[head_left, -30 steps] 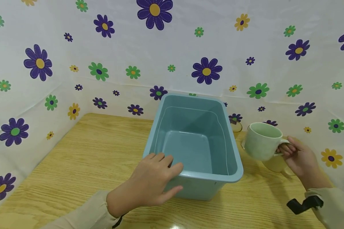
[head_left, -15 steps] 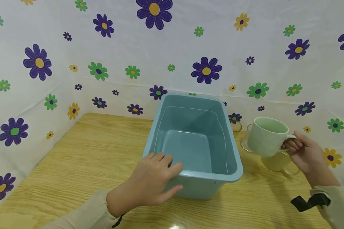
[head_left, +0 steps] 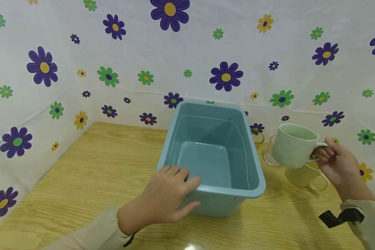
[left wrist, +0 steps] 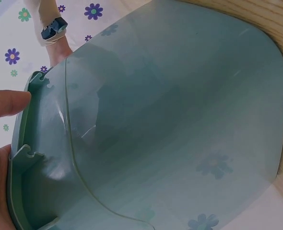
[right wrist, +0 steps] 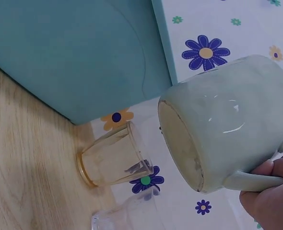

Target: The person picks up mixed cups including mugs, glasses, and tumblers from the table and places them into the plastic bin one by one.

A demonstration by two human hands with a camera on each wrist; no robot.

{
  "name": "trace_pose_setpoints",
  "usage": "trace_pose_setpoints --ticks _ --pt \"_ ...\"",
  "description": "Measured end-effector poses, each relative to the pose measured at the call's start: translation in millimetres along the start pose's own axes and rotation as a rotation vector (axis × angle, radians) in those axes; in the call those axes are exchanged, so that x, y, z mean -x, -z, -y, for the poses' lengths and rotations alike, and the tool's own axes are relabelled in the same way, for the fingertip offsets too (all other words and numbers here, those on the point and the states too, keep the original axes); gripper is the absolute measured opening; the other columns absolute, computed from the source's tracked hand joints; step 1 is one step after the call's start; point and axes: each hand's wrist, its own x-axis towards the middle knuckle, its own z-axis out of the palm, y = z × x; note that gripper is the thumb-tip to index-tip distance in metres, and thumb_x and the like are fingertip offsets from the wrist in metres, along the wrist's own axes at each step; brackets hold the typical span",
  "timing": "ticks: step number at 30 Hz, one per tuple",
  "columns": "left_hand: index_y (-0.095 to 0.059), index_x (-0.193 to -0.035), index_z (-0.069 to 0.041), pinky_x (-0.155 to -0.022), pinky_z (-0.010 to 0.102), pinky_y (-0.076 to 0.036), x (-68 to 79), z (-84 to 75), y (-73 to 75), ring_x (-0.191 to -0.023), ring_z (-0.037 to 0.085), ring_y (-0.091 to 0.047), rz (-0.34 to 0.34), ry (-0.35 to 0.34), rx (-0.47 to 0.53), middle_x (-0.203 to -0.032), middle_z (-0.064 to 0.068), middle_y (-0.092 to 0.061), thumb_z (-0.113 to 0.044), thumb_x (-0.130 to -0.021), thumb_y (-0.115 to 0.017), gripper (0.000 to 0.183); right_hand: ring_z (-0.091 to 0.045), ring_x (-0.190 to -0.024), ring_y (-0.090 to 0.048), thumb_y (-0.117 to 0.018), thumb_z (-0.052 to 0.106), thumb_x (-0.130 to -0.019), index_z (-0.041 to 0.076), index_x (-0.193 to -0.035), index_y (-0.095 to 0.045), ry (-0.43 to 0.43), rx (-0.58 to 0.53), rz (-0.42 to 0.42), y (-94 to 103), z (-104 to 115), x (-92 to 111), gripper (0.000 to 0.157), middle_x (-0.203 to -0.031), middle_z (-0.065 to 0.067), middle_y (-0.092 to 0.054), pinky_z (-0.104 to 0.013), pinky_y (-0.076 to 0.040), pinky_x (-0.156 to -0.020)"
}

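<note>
A pale green mug (head_left: 292,147) hangs in the air at the right of the head view, its mouth up. My right hand (head_left: 340,165) grips it by the handle; the right wrist view shows the mug's unglazed base (right wrist: 180,146). To the left stands a blue-green plastic tub (head_left: 234,192) on the table. On its near rim rests my left hand (head_left: 167,198), fingers hooked over the edge and thumb on the outer side. In the left wrist view the thumb (left wrist: 9,103) lies against the rim, and the other fingers are mostly hidden.
Under the raised mug, a yellow mug (head_left: 300,176) stands on the wooden table (head_left: 112,159). Behind it is a clear glass (head_left: 269,158); an amber glass (right wrist: 115,155) is close to the tub's right side. A flowered cloth (head_left: 193,45) hangs behind and at the sides.
My right hand has lifted the green mug up and to the right, uncovering more of the clear glass and the yellow mug. My left hand stays on the tub's rim.
</note>
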Motion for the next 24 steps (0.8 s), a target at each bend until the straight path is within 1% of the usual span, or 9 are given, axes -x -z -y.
trace_pose_setpoints --ticks 4,8,14,19,24 --pt "-0.051 -0.085 -0.017 -0.052 0.021 -0.022 -0.5 -0.2 0.4 -0.055 0.010 -0.033 0.013 0.006 -0.002 -0.065 -0.004 -0.040 -0.050 -0.075 -0.067 0.038 -0.021 -0.057 -0.017 -0.020 0.016 -0.103 -0.002 -0.074 -0.040 -0.001 -0.007 0.027 -0.9 0.8 -2.6 0.039 -0.064 -0.009 -0.027 -0.033 -0.021 -0.064" --pt "-0.051 -0.085 -0.017 -0.052 0.021 -0.022 -0.5 -0.4 -0.1 -0.055 0.010 -0.032 0.012 0.007 -0.013 -0.065 -0.004 -0.040 -0.051 -0.074 -0.067 0.038 -0.019 -0.057 -0.014 -0.020 0.016 -0.103 -0.002 -0.073 -0.040 -0.002 -0.017 0.031 -2.3 1.3 -4.8 0.040 -0.064 -0.008 -0.024 -0.031 -0.018 -0.064" --pt "-0.051 -0.083 -0.017 -0.052 0.021 -0.022 -0.2 -0.7 -1.1 -0.054 0.010 -0.031 -0.003 0.003 -0.017 -0.064 -0.004 -0.038 -0.051 -0.074 -0.067 0.039 -0.017 -0.055 -0.012 -0.023 0.017 -0.103 -0.001 -0.069 -0.038 0.002 -0.019 0.000 -4.5 1.8 -6.9 0.041 -0.062 -0.007 -0.023 -0.029 -0.016 -0.062" --pt "-0.051 -0.084 -0.017 -0.052 0.021 -0.023 0.0 -0.8 -0.6 -0.055 0.010 -0.033 -0.005 0.001 -0.018 -0.065 -0.004 -0.040 -0.050 -0.074 -0.067 0.038 -0.016 -0.054 -0.011 -0.025 0.017 -0.103 -0.001 -0.064 -0.034 0.006 -0.073 -0.027 -7.2 4.0 -9.0 0.044 -0.060 -0.007 -0.019 -0.027 -0.014 -0.060" --pt "-0.051 -0.084 -0.017 -0.052 0.021 -0.022 -0.2 0.0 -0.4 -0.055 0.010 -0.031 -0.002 0.000 -0.015 -0.064 -0.004 -0.039 -0.050 -0.074 -0.067 0.038 -0.016 -0.052 -0.012 -0.027 0.017 -0.102 -0.002 -0.063 -0.036 0.035 -0.104 -0.033 -10.6 7.9 -13.1 0.045 -0.059 -0.007 -0.021 -0.026 -0.011 -0.058"
